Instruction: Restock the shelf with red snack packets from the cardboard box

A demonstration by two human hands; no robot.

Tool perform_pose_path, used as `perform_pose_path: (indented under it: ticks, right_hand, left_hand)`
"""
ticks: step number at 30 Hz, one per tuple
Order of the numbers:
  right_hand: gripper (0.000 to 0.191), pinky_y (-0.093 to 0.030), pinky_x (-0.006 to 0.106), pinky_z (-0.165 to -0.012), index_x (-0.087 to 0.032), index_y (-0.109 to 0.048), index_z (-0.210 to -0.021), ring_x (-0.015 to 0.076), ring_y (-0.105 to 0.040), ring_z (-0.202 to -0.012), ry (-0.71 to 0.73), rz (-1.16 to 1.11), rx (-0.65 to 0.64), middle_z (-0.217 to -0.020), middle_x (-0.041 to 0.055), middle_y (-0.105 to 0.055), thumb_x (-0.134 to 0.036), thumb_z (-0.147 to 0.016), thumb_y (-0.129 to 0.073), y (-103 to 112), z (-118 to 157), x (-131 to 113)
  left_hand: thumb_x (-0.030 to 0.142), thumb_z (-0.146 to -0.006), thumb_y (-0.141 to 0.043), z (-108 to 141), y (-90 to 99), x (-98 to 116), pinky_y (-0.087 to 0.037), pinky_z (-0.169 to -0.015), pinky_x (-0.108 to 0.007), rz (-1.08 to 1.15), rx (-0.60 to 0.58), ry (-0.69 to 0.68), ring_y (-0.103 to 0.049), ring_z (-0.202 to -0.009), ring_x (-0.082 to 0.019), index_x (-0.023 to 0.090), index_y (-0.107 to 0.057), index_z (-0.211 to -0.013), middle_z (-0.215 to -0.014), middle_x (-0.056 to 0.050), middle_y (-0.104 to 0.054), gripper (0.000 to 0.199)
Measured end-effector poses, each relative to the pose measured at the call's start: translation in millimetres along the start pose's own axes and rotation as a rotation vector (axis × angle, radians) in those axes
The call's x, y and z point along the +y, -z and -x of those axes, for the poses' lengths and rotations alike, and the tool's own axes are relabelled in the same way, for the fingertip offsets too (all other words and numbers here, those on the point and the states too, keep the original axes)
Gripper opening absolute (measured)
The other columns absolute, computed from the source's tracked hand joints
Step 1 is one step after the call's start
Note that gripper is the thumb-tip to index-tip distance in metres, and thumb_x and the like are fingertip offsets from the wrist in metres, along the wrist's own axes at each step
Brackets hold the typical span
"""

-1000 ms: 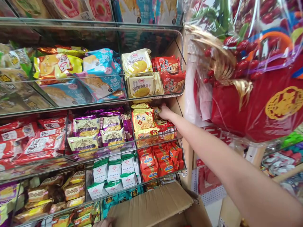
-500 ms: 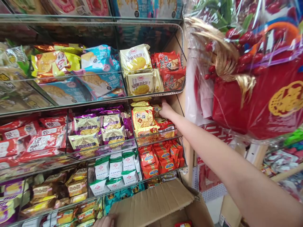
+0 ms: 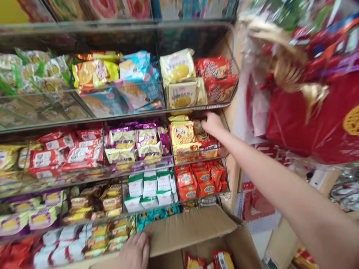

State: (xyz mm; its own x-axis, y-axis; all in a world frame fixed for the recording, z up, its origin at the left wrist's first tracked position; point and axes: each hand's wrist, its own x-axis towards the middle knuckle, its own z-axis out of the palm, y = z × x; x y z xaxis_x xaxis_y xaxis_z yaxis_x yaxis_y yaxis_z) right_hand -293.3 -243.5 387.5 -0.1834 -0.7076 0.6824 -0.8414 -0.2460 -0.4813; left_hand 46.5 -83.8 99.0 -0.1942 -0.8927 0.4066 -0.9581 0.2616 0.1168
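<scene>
Right hand reaches into a snack compartment while the left hand rests at a cardboard box

In the head view, the right hand (image 3: pixel 213 125) is inside a compartment of the snack shelf (image 3: pixel 165 110), below the row that holds cream-coloured packets (image 3: pixel 182 93) and red packets (image 3: pixel 220 89). Its fingers are bent and point toward the back, at a brownish-gold packet (image 3: pixel 199 128). The fingertips are partly hidden, so how far the hand is open, and whether it grips that packet, cannot be told. Just to the left of it stand yellow packets (image 3: pixel 182 133); below it, in the same compartment, are red-and-white packets (image 3: pixel 209 148). Small orange-red packs (image 3: pixel 203 175) fill the compartment underneath.

The left hand (image 3: pixel 134 251) is low in the view, back upward, with its fingers loosely curled and close together at the left edge of the raised flap of the cardboard box (image 3: pixel 190 228). It seems to touch the flap there; the thumb is not clearly seen, so a firm grip cannot be told. The box is open in front of the shelf, and red-and-yellow packets (image 3: pixel 223 260) lie inside. White-and-green packets (image 3: pixel 150 185) sit on the shelf above the flap.
</scene>
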Motion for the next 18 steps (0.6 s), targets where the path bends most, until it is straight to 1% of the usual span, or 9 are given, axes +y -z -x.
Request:
perform_pose_path:
  ticks: [3, 6, 7, 8, 10, 11, 12, 15, 18]
  right_hand:
    - [0.026, -0.038, 0.037, -0.097, -0.011, -0.062, -0.098, 0.0215, -0.054, -0.107, 0.258, -0.012, 0.044, -0.108, 0.0101, -0.062, -0.012, -0.076, -0.048, 22, 59, -4]
    - [0.029, -0.04, 0.035, -0.098, -0.017, -0.057, -0.108, 0.0179, -0.052, -0.11, 0.562, -0.135, 0.11, -0.112, 0.0064, -0.06, -0.017, -0.079, -0.049, 36, 167, 4]
    - [0.034, -0.043, 0.033, -0.095, -0.024, -0.055, -0.11, 0.0167, -0.056, -0.104, 0.63, -0.19, 0.042, -0.107, 0.0018, -0.063, -0.017, -0.077, -0.052, 36, 211, 11]
    - [0.039, -0.047, 0.031, -0.09, -0.031, -0.053, -0.113, 0.0159, -0.059, -0.098, 0.671, -0.232, -0.16, -0.1, -0.0021, -0.065, -0.019, -0.076, -0.054, 32, 256, 19]
    - [0.039, -0.051, 0.032, -0.085, -0.04, -0.051, -0.114, 0.018, -0.062, -0.093, 0.498, -0.25, -0.601, -0.097, -0.0038, -0.067, -0.025, -0.078, -0.052, 12, 344, 41]
    - [0.035, -0.051, 0.033, -0.086, -0.039, -0.052, -0.113, 0.0198, -0.061, -0.098, 0.375, -0.207, -0.767, -0.106, -0.0014, -0.064, -0.03, -0.079, -0.05, -2, 381, 52]
    - [0.036, -0.048, 0.035, -0.091, -0.034, -0.052, -0.116, 0.021, -0.056, -0.108, 0.258, -0.153, -0.85, -0.117, 0.0019, -0.059, -0.031, -0.081, -0.048, -17, 413, 63]
    - [0.054, -0.035, 0.042, -0.101, -0.016, -0.043, -0.128, 0.0267, -0.037, -0.126, 0.016, 0.024, -0.949, -0.136, 0.0144, -0.04, -0.028, -0.077, -0.053, -59, 472, 84]
    - [0.073, -0.033, 0.049, -0.097, -0.014, -0.036, -0.132, 0.0327, -0.037, -0.123, -0.061, 0.163, -0.94, -0.137, 0.0189, -0.036, -0.028, -0.067, -0.064, -79, 490, 87]
  left_hand:
    - [0.021, -0.083, -0.034, -2, 18.4, 18, -0.049, -0.07, -0.032, -0.12, -0.078, -0.042, -0.063, -0.078, -0.02, 0.02, -0.061, -0.082, -0.08, -0.005, -0.069, 0.028]
    - [0.021, -0.084, -0.031, -4, 16.5, 24, -0.046, -0.072, -0.034, -0.119, -0.146, -0.013, -0.061, -0.081, -0.022, 0.019, -0.059, -0.086, -0.085, -0.007, -0.068, 0.028]
    - [0.023, -0.085, -0.03, -4, 13.3, 24, -0.045, -0.072, -0.035, -0.114, -0.159, -0.003, -0.06, -0.082, -0.022, 0.019, -0.058, -0.087, -0.087, -0.008, -0.067, 0.029]
    - [0.024, -0.086, -0.029, -3, 10.1, 24, -0.044, -0.072, -0.036, -0.109, -0.165, 0.007, -0.059, -0.083, -0.023, 0.019, -0.058, -0.089, -0.089, -0.008, -0.067, 0.029]
    - [0.025, -0.086, -0.029, -1, 5.2, 25, -0.042, -0.072, -0.037, -0.097, -0.165, 0.018, -0.059, -0.083, -0.024, 0.02, -0.058, -0.09, -0.09, -0.008, -0.067, 0.03]
    - [0.025, -0.085, -0.029, 0, 3.7, 26, -0.042, -0.071, -0.037, -0.091, -0.162, 0.019, -0.059, -0.082, -0.024, 0.02, -0.058, -0.09, -0.09, -0.008, -0.067, 0.029]
    - [0.024, -0.085, -0.03, 1, 2.7, 27, -0.041, -0.071, -0.037, -0.082, -0.158, 0.017, -0.058, -0.083, -0.024, 0.02, -0.058, -0.09, -0.089, -0.008, -0.067, 0.029]
    - [0.023, -0.084, -0.032, -2, 2.1, 29, -0.041, -0.071, -0.037, -0.049, -0.14, 0.013, -0.058, -0.081, -0.024, 0.019, -0.059, -0.09, -0.086, -0.008, -0.067, 0.028]
    - [0.022, -0.085, -0.032, -4, 4.9, 29, -0.042, -0.072, -0.04, 0.016, -0.097, 0.003, -0.057, -0.082, -0.024, 0.017, -0.058, -0.094, -0.085, -0.011, -0.066, 0.028]
